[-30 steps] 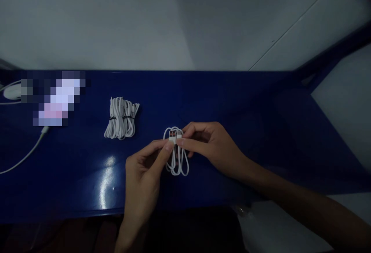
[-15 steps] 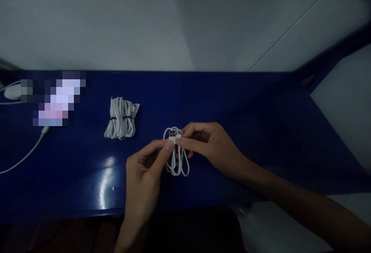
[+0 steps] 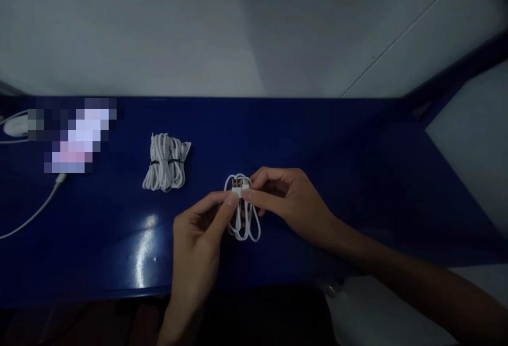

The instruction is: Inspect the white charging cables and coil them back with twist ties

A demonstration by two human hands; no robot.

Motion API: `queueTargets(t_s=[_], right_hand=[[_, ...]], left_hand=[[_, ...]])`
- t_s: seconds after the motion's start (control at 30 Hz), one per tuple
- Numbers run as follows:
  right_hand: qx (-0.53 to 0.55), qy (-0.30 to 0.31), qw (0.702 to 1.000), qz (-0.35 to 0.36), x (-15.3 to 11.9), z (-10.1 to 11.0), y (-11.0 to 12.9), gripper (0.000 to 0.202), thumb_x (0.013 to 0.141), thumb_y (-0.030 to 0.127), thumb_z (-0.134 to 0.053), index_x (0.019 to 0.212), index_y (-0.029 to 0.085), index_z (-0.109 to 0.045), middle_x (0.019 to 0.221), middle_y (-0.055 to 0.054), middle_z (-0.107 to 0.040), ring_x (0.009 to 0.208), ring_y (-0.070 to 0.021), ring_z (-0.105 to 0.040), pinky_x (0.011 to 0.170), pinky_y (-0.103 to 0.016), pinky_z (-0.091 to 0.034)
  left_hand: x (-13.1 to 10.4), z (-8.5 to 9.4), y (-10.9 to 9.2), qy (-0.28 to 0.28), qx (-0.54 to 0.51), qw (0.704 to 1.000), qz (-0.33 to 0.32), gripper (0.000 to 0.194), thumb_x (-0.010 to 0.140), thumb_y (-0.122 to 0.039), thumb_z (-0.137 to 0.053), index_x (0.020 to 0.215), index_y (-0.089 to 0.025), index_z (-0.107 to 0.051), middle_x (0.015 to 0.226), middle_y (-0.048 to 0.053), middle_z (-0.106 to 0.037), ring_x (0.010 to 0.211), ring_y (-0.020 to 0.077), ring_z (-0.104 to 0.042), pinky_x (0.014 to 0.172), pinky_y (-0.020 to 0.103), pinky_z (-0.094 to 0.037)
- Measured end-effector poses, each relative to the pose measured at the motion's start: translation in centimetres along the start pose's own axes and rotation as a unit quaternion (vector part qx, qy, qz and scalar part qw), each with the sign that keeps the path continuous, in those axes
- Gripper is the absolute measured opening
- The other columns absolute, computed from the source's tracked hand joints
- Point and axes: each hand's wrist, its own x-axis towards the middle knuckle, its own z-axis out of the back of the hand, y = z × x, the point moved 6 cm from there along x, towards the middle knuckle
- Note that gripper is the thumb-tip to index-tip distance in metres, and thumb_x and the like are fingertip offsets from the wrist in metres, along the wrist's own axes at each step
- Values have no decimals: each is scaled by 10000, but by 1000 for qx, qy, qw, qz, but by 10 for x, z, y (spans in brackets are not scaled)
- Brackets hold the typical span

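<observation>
A white USB cable (image 3: 254, 225), coiled into loops, is held between both hands above the blue table. My left hand (image 3: 202, 229) pinches it from the left, its thumb on the white plug housing. From the other side my right hand (image 3: 288, 195) grips the coil, thumb pressed beside the connectors. Two metal plug ends point away from me at the top of the coil. The fingers behind the loops are partly hidden. To the left, bundles of coiled white cables (image 3: 166, 169) lie side by side, bound with black ties.
The glossy blue table (image 3: 329, 139) runs up to a grey wall (image 3: 159, 28). At the far left are a blurred-out bright phone-like shape (image 3: 85, 134) with a white cord (image 3: 35, 221) plugged in, and a white rounded object (image 3: 16, 125).
Almost nothing differs. Both hands and the coiled cable have shifted very slightly to the right in view, with the same grip.
</observation>
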Motion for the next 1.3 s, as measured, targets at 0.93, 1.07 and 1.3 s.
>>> queueTargets(t_s=[0.93,1.07,1.3], right_hand=[[-23,-3,1000,8,-3,-1,2,243,824,361,-969,823,218,-773,876,-24,-782,769,-175,-720,665,-298,-571],[-17,-4,1000,1,-3,-1,2,245,821,351,-970,810,219,-763,875,-22,-782,771,-175,-720,661,-296,-566],[3,2,1000,5,-3,0,1,182,834,224,-952,829,211,-770,885,-13,-783,773,-155,-728,665,-263,-575]], left_hand=[[-1,-2,1,-3,-22,1000,10,184,1005,-385,-845,1114,-258,-922,1033,38,-891,949,228,-813,952,316,-603],[0,-1,5,3,-21,1000,10,189,1014,-390,-840,1145,-277,-915,1063,29,-890,981,215,-814,950,297,-607],[0,0,5,-2,-14,1000,13,204,1012,-405,-841,1149,-272,-912,1085,37,-889,983,215,-812,965,305,-609]])
